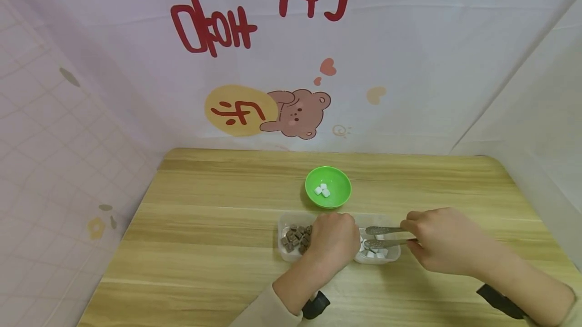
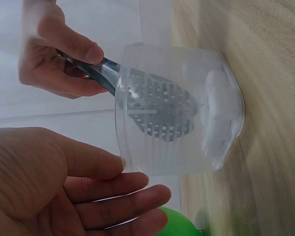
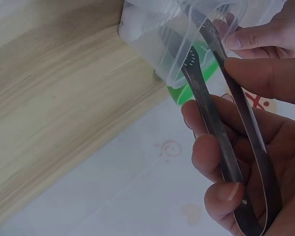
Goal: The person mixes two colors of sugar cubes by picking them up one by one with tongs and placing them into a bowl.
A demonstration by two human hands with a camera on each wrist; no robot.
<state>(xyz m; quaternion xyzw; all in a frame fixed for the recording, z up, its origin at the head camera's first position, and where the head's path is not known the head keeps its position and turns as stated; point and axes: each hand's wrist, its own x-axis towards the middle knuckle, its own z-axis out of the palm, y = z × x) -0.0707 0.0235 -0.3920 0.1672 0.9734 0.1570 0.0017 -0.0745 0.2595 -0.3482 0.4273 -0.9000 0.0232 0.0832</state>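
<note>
the right hand (image 1: 447, 241) is gripping metal tongs (image 1: 386, 243) with curled fingers, the 2 arms standing apart and their tips hanging inside a clear container (image 1: 394, 257). white cubes (image 1: 379, 253) are lying at its bottom, below the tips and left of the right hand. the left hand (image 1: 336, 238) is pinching the container's rim, brown cubes (image 1: 291, 240) lying to its left. beyond, a green bowl (image 1: 338, 198) is holding 3 more cubes (image 1: 324, 190).

Head-worn view forward-down, close wrist views, sharing tongs (image 3: 213, 123)
</note>
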